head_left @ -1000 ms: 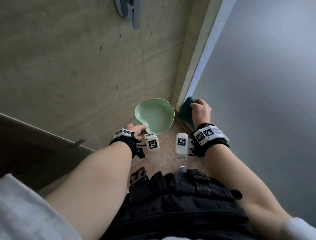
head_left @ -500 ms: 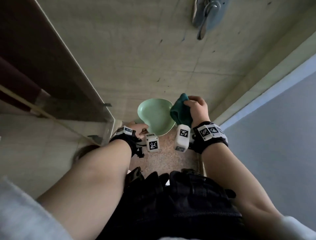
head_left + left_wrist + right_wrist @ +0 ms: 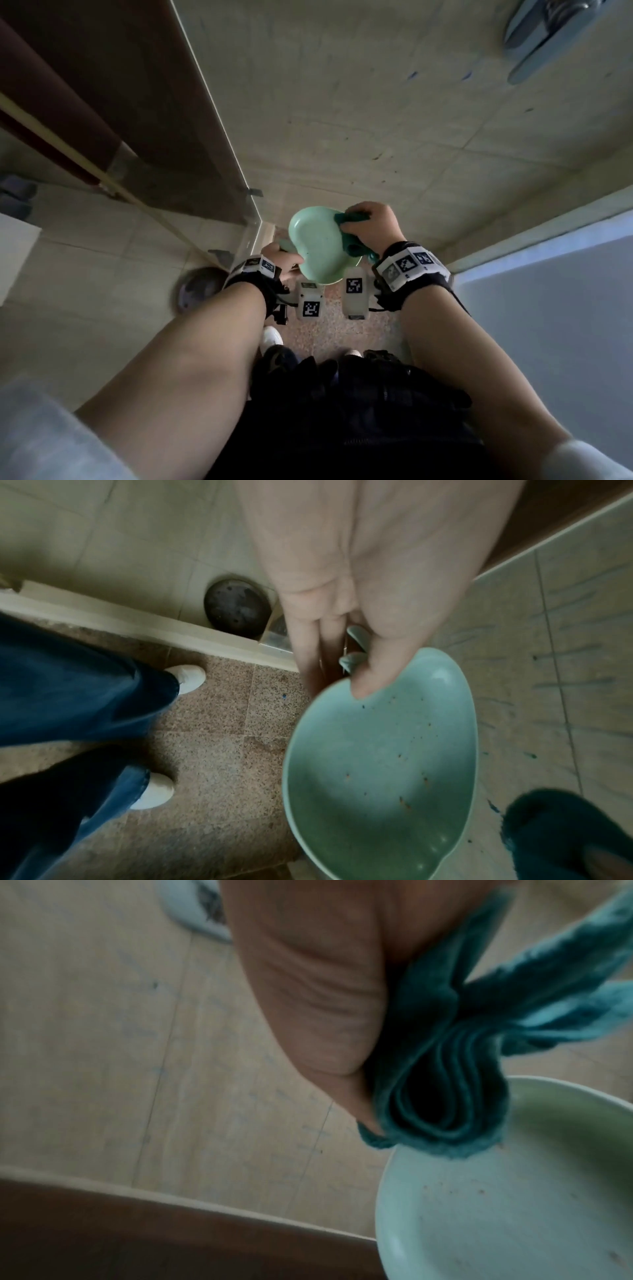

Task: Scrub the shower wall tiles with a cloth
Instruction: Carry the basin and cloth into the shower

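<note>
1. Since a second ago the right hand (image 3: 371,226) has left the corner by the grey door and come across to the pale green scoop (image 3: 318,245); it now sits at the scoop's far right rim, and the tap (image 3: 544,31) has slid to the upper right of the head view.
2. That hand is closed round the teal cloth (image 3: 441,1091), folded into a thick wad whose layers show end-on in the right wrist view, with loose ends trailing out by the wrist.
3. Seen from the right wrist, the wad's lower edge lies over the scoop's rim; whether it touches cannot be told through the blur.
4. Beige shower wall tiles (image 3: 376,120) stand just behind the cloth, carrying faint blue streaks and specks.
5. With its thumb over the near rim and its fingers curled round the handle, the left hand (image 3: 359,615) grips the scoop.
6. Small dark and orange specks dot the scoop's bowl.
7. A round floor drain (image 3: 236,608) lies beyond the raised sill; two white shoes (image 3: 186,677) stand on speckled brown floor.
</note>
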